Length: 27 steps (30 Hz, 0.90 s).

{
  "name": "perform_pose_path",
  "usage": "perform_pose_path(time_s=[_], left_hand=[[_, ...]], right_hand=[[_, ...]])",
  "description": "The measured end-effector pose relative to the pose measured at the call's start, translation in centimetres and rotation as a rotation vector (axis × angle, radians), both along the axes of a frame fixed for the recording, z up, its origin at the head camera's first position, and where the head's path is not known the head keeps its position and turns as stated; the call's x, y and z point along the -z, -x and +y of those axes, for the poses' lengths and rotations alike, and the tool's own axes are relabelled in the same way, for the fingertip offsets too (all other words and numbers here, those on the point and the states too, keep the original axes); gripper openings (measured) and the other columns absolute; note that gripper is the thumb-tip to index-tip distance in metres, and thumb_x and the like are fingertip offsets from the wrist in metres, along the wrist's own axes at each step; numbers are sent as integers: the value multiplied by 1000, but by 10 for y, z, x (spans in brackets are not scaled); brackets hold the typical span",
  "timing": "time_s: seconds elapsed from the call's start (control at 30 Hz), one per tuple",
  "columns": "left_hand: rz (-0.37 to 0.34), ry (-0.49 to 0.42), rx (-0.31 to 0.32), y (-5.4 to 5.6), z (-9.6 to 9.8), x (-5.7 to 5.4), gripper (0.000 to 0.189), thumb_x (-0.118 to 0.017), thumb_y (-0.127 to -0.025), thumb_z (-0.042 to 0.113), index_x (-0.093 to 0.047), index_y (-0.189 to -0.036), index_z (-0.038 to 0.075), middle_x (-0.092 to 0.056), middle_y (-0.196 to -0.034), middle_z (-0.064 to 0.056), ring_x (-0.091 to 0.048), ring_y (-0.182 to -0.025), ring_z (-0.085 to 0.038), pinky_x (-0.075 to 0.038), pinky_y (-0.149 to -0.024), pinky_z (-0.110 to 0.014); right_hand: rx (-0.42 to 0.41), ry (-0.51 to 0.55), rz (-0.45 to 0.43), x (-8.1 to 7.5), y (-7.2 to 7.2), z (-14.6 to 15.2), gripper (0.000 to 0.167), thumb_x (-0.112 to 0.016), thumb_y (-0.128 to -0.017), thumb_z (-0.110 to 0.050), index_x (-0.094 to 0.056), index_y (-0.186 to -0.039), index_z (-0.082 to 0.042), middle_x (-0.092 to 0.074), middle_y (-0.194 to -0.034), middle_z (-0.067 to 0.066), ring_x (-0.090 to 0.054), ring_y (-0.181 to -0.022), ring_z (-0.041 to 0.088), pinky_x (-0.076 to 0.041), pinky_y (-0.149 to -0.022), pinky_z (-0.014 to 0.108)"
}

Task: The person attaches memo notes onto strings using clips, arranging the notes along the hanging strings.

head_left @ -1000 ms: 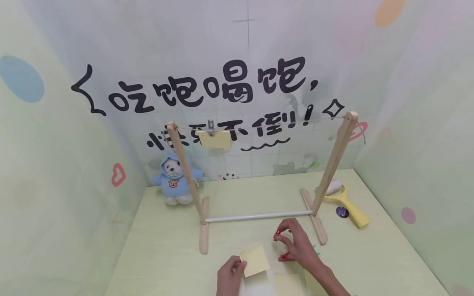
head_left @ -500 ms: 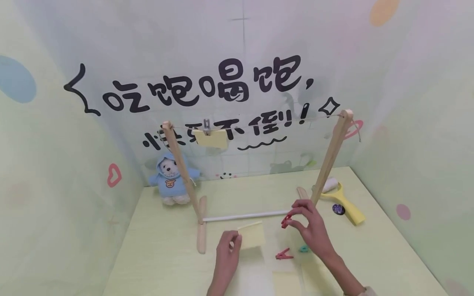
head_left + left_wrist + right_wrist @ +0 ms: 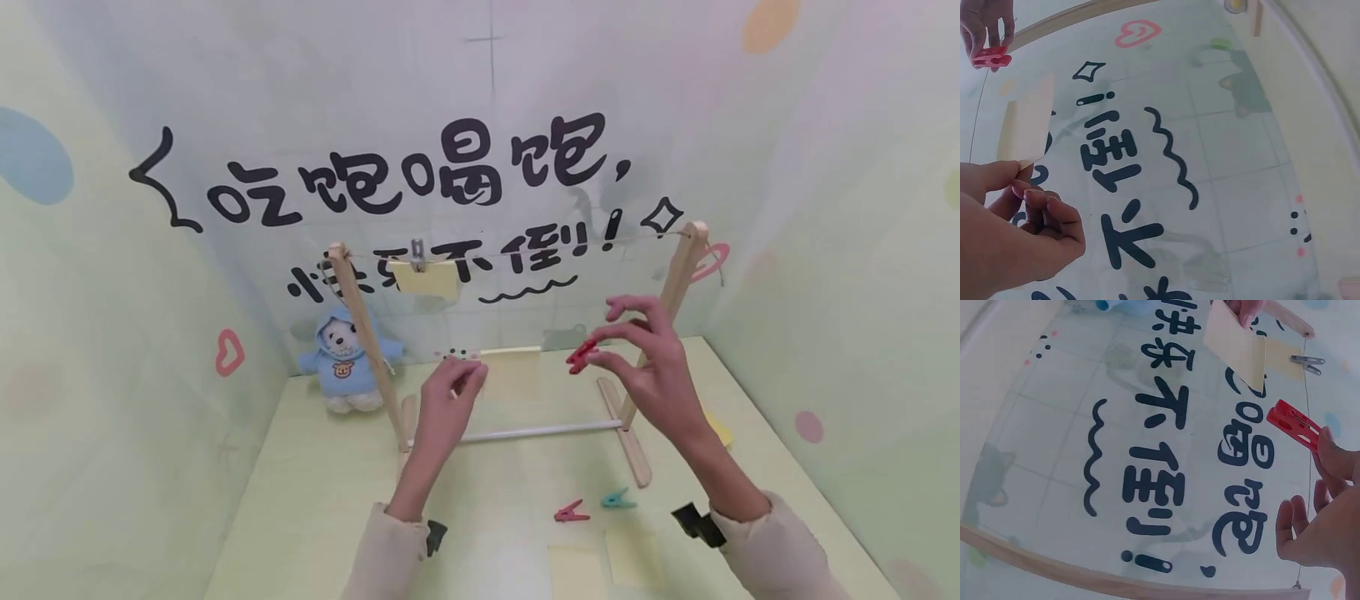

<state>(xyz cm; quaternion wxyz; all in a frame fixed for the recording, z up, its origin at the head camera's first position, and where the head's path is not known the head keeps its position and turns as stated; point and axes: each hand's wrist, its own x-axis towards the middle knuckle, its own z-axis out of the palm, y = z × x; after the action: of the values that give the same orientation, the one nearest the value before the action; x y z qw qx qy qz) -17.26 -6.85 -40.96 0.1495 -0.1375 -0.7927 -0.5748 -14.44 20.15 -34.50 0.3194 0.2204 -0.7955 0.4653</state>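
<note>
My left hand [image 3: 447, 404] pinches a pale yellow sticky note [image 3: 512, 372] by its left edge, holding it up in front of the wooden frame. A red clothespin [image 3: 582, 357] is pinched between the thumb and fingertips of my right hand [image 3: 651, 367], a little to the right of the note and apart from it. Above both hands, a string [image 3: 510, 254] runs between the frame's two posts. On its left part hangs another yellow note [image 3: 435, 282], held by a grey clothespin [image 3: 417, 255]. The right wrist view shows the red clothespin [image 3: 1294, 424] with its jaw end pointing toward the note.
A red clothespin [image 3: 572, 511] and a teal clothespin [image 3: 618, 498] lie on the table, with yellow notes [image 3: 576, 573] nearer me. The frame's wooden posts [image 3: 367, 342] and white crossbar [image 3: 540, 432] stand ahead. A plush toy [image 3: 348, 362] sits behind the left post.
Both hands have risen from near the tabletop toward the string, the left carrying the sticky note and the right the red clothespin. The hanging note stays in place.
</note>
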Motion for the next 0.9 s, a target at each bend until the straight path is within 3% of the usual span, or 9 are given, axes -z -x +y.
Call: perform_pose_path(time_s=[0.13, 0.3, 0.5, 0.67, 0.9], left_hand=[[11, -31, -4, 12, 0, -25, 14, -74, -105, 9, -83, -106, -2, -67, -86, -10, -54, -78, -11, -44, -71, -20], [-47, -71, -22, 24, -1, -47, 19, -74, -107, 16, -83, -111, 0, -73, -87, -14, -57, -75, -12, -45, -69, -21], [-39, -102, -14, 34, -4, -62, 24, -71, -109, 21, -83, -114, 1, -66, -84, -19, -50, -71, -14, -42, -67, -23], [-23, -148, -15, 40, -3, -73, 24, -71, -109, 20, -82, -114, -1, -64, -81, -7, -52, -74, -13, -44, -69, -23], [-25, -196, -25, 46, 1, -84, 25, -71, -109, 19, -79, -102, -3, -53, -67, 3, -47, -65, -11, -41, -66, -25]], right_hand=[[-19, -6, -13, -26, 12, -8, 19, -86, -84, 14, -80, -99, 5, -56, -122, 15, -49, -143, 9, -40, -113, 16], [-42, -17, 35, -55, 29, -19, 18, -86, -85, 13, -79, -101, 9, -54, -124, 20, -49, -138, 14, -38, -117, 23], [-68, -37, 135, -91, 48, -33, 17, -87, -86, 12, -80, -100, 10, -53, -121, 24, -52, -136, 27, -42, -113, 26], [-54, -53, 162, -116, 64, -43, 14, -88, -87, 7, -81, -99, 7, -54, -119, 20, -52, -137, 29, -40, -117, 36], [-63, -76, 135, -130, 81, -57, 9, -87, -88, 8, -82, -96, 7, -54, -114, 16, -50, -131, 28, -33, -119, 47]])
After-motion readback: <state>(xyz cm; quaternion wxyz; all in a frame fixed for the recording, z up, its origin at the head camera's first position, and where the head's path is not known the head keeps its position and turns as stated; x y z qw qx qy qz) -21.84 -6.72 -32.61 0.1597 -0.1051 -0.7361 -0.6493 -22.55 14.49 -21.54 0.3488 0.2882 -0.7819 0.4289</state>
